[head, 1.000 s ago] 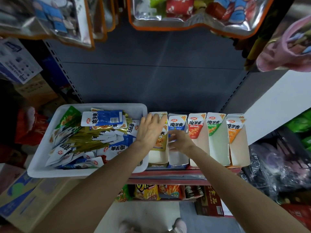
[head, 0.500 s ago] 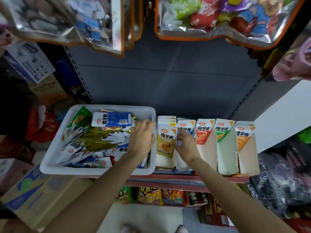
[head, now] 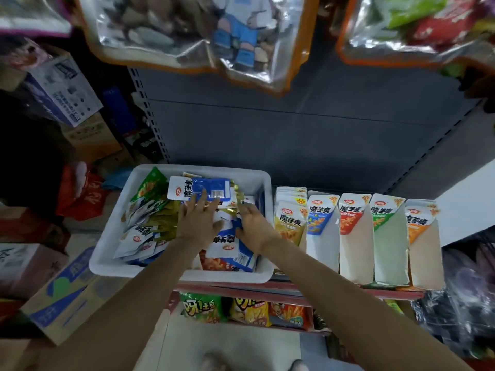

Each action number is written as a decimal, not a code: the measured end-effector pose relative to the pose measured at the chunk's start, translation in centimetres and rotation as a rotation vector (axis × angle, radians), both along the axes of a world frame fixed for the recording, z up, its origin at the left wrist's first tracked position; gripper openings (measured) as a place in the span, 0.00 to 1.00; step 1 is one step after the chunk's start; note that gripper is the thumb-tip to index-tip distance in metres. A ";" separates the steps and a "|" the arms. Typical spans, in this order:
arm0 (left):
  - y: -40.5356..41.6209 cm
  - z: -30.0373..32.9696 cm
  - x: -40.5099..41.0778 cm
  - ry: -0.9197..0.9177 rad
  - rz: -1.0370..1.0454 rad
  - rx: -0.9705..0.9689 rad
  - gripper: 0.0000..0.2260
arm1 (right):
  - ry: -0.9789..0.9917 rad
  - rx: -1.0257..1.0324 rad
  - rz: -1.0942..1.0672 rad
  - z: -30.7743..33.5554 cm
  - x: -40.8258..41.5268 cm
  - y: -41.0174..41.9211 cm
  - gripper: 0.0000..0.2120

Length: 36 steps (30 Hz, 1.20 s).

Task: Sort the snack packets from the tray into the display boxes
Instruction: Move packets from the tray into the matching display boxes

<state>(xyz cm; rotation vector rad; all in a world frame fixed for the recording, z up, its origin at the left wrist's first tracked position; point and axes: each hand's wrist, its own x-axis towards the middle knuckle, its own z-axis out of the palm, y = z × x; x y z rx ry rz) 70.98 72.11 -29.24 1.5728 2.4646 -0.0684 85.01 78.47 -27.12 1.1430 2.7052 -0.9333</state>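
- A white plastic tray [head: 112,250] sits at centre left of the frame on a red-edged shelf [head: 267,289], heaped with snack packets [head: 150,226] in white, blue, gold and green.
- The left hand [head: 197,223] lies palm down on the pile in the middle of the tray, fingers straight and spread, their tips touching a blue and white packet [head: 198,187] at the tray's far side; it grips nothing.
- The right hand [head: 254,227] is over the tray's right part, just beside the left hand. Its fingers bend down among the white and blue packets [head: 230,247] there; I cannot tell whether they pinch one.
- To the right of the tray, 5 white display boxes [head: 356,253] stand in a row, touching one another, with front panels in yellow, blue, red, green and orange.
- The yellow box [head: 290,223], nearest the tray, holds a stack of packets; the other 4 show bare white insides.
- Bagged snacks [head: 249,311] lie on the shelf below, at lower centre.
- Large clear bags [head: 187,30] with orange edging hang across the top of the frame.
- Cardboard cartons [head: 61,298] are stacked at lower left.
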 end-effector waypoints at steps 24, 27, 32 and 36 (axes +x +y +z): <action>-2.3 0.3 -3.2 -0.146 -0.026 0.037 0.32 | -0.238 0.394 0.067 4.4 -0.3 0.5 0.11; -2.2 0.9 -2.8 -0.231 0.038 0.065 0.30 | 0.136 0.241 -0.208 6.2 2.3 1.9 0.07; -0.9 3.4 0.3 -0.416 0.202 0.436 0.19 | 0.341 0.203 -0.311 8.7 6.0 3.7 0.04; 0.7 4.9 4.8 -0.684 0.092 0.470 0.13 | 0.359 0.213 -0.287 10.3 8.9 4.9 0.04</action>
